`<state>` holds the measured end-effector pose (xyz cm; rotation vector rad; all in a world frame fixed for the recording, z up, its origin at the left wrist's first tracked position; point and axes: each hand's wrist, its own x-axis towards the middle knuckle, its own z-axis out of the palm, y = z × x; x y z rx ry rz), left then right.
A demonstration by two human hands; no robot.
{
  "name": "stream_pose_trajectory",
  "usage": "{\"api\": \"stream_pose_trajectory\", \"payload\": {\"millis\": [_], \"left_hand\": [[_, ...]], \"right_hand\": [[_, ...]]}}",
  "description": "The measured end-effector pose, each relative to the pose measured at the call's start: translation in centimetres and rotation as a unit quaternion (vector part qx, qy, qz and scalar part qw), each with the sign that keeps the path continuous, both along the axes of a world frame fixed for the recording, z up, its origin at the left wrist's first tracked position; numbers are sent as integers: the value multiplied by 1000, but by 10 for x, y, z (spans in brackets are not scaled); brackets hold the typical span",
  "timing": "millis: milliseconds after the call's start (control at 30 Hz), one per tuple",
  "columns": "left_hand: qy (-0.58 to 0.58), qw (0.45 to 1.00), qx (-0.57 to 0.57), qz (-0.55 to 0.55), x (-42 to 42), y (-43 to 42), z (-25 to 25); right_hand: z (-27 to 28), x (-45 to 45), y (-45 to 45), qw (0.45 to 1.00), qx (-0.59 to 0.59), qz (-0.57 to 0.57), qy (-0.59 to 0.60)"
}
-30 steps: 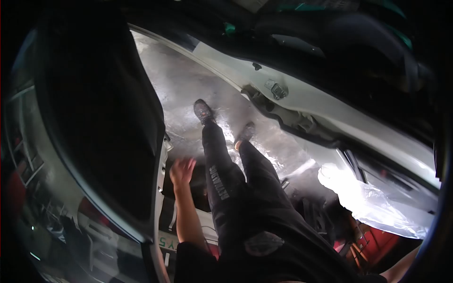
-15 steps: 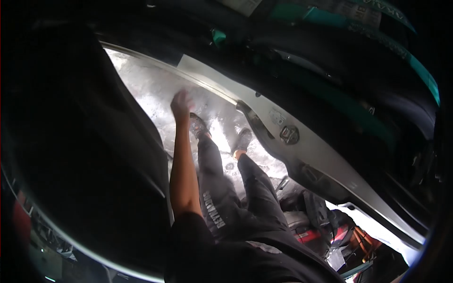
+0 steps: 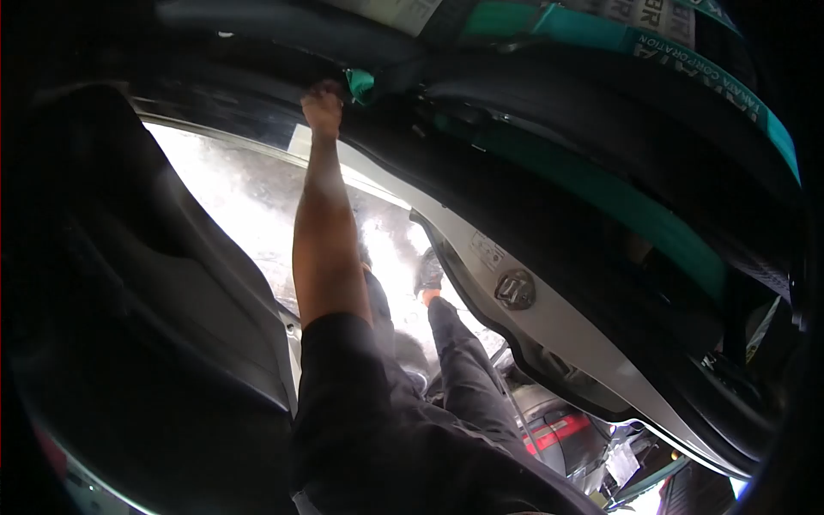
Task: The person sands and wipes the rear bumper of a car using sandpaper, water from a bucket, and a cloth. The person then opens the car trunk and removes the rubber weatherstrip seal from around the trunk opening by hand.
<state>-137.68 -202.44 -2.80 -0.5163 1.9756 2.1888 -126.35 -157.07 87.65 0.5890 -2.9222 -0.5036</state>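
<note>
My left hand (image 3: 323, 108) reaches forward at the upper middle, over the dark lower edge of the car's interior, just left of a small green tab (image 3: 360, 85). Its fingers look curled, and whatever may be between them is too dark and small to make out. Below the wrist runs the light door sill (image 3: 556, 319), which bears a round metal latch piece (image 3: 515, 290). My right hand is outside the frame.
An open car door (image 3: 197, 318) fills the left side. A seat with green trim (image 3: 687, 64) is at the upper right. My feet stand on a brightly lit floor (image 3: 232, 193). Red and black items (image 3: 558, 433) lie at the lower right.
My left hand has moved up and forward from beside my legs, past the floor, to the car's interior edge. The view has shifted closer to the seat.
</note>
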Motion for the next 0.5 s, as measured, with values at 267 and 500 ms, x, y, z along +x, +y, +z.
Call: {"api": "stream_pose_trajectory", "payload": {"millis": [267,500], "left_hand": [[29,993,-109,42,22,24,52],[-49,998,-32,-12,34,5,26]], "right_hand": [[-7,12,0,1000,-14,16,14],[-16,17,3,999,-24,38,32]]}}
